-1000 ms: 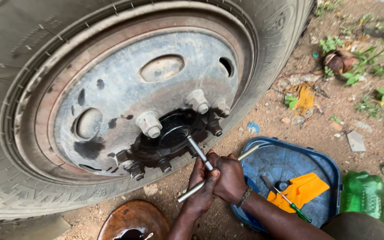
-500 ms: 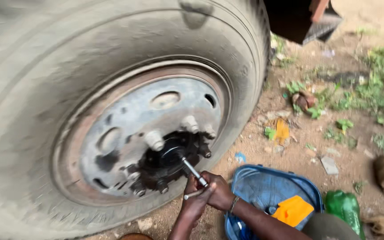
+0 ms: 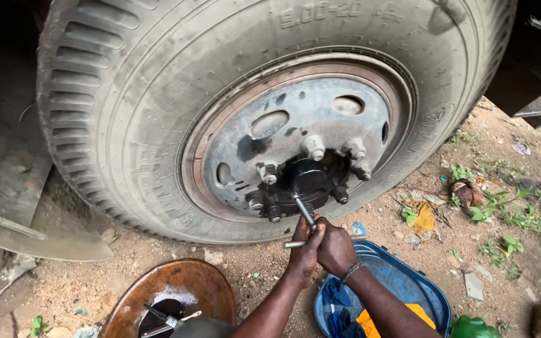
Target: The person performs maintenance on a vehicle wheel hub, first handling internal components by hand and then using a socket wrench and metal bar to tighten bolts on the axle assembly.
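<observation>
My left hand [image 3: 303, 249] and right hand [image 3: 335, 245] are both closed round the handle of a socket wrench [image 3: 305, 216]. Below them lies a blue plastic tub [image 3: 408, 281]. The wrench's far end sits on the black hub [image 3: 308, 178] of the truck wheel [image 3: 270, 112].

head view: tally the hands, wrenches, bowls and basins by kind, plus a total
hands: 2, left hand and right hand, both closed on the wrench
wrench: 1
rusty brown bowl: 1
blue basin: 1
total: 5
</observation>
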